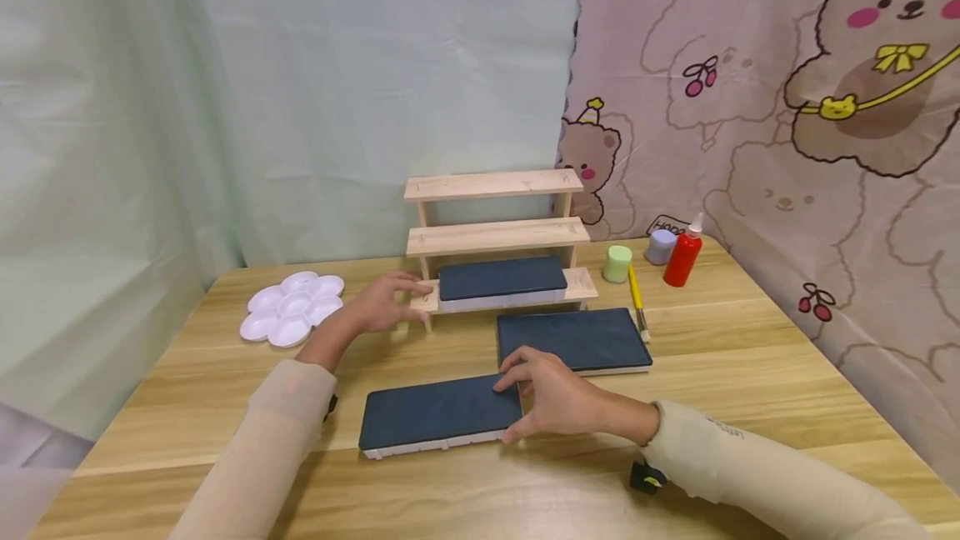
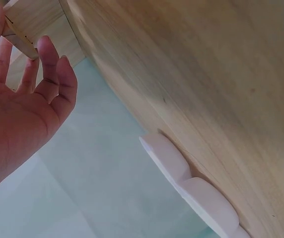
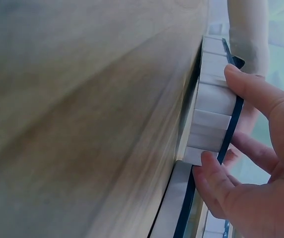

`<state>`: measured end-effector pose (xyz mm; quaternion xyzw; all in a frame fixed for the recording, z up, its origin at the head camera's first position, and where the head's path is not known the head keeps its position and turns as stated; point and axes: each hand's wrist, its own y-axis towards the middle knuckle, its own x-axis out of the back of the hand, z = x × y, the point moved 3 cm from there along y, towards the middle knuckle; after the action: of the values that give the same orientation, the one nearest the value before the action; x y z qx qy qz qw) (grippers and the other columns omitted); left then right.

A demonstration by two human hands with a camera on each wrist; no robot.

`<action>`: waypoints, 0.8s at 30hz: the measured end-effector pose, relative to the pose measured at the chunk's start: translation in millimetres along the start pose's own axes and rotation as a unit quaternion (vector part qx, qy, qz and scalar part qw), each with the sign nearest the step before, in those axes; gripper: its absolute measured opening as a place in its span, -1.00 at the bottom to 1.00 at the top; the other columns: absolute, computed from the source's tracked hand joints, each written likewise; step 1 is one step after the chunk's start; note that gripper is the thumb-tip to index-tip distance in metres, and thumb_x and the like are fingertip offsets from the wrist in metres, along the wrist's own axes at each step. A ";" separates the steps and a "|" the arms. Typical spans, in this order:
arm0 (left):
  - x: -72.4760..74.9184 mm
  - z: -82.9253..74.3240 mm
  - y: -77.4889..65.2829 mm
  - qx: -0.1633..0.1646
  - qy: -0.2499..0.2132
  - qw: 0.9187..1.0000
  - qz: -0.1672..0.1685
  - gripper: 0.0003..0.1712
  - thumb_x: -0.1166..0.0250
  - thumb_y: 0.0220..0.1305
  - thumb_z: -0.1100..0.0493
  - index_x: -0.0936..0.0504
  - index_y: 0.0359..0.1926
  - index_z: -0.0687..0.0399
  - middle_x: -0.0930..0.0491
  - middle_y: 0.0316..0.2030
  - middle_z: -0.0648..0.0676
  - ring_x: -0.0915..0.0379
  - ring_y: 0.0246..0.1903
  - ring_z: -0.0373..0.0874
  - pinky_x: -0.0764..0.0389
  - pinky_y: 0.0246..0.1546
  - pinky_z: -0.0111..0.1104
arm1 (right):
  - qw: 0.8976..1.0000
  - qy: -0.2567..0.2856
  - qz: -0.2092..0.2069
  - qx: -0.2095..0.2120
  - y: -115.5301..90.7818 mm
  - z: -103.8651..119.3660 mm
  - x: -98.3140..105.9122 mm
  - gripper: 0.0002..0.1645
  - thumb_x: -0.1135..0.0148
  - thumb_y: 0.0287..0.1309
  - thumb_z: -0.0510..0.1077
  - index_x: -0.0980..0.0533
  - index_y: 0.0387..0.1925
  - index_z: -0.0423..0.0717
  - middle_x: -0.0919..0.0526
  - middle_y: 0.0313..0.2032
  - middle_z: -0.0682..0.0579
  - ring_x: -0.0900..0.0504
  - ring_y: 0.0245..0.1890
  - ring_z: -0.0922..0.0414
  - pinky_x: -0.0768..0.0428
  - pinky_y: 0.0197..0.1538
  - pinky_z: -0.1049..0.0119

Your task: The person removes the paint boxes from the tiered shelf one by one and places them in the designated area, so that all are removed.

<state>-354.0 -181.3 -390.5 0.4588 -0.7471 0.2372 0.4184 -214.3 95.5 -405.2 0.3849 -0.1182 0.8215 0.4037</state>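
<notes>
You are pinching the near board [image 1: 438, 413] at its right end with your right hand [image 1: 555, 397], thumb on the front edge and fingers lying on the dark top. The board is lying flat on the desk [image 1: 750, 373], in front of the wooden rack [image 1: 497, 240], long axis running left to right across you. Your left hand [image 1: 386, 302] is resting fingers spread against the rack's left end, holding nothing. Right hand is nearer the board; rack is sitting beyond it, bottom step already carrying a board
</notes>
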 end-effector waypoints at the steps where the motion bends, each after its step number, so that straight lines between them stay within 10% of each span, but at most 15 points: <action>1: -0.1 0.2 -0.2 0.001 0.001 1.000 0.000 -0.40 -0.45 0.21 0.08 -0.58 0.25 0.15 -0.33 0.32 0.36 -0.18 0.34 0.33 -0.24 0.30 0.16 | 1.000 -0.008 -0.001 0.001 0.1 -0.1 -0.3 -0.36 -0.71 -0.28 -0.02 -0.69 -0.06 -0.07 -0.48 0.06 0.07 -0.59 -0.10 0.11 -0.61 -0.08 0.35; 24: 0.5 -1.9 -1.0 -0.002 0.003 1.000 0.002 -0.41 -0.43 0.23 0.08 -0.57 0.26 0.15 -0.32 0.33 0.36 -0.18 0.33 0.33 -0.25 0.29 0.17 | 0.999 -0.051 0.011 0.007 -0.6 0.3 0.3 -0.35 -0.70 -0.27 0.05 -0.70 -0.05 -0.07 -0.54 0.04 0.06 -0.52 0.04 0.04 -0.55 -0.02 0.27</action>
<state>-352.5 -180.6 -389.2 0.4559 -0.7473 0.2380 0.4208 -213.8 95.9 -404.8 0.4278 -0.1371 0.8062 0.3850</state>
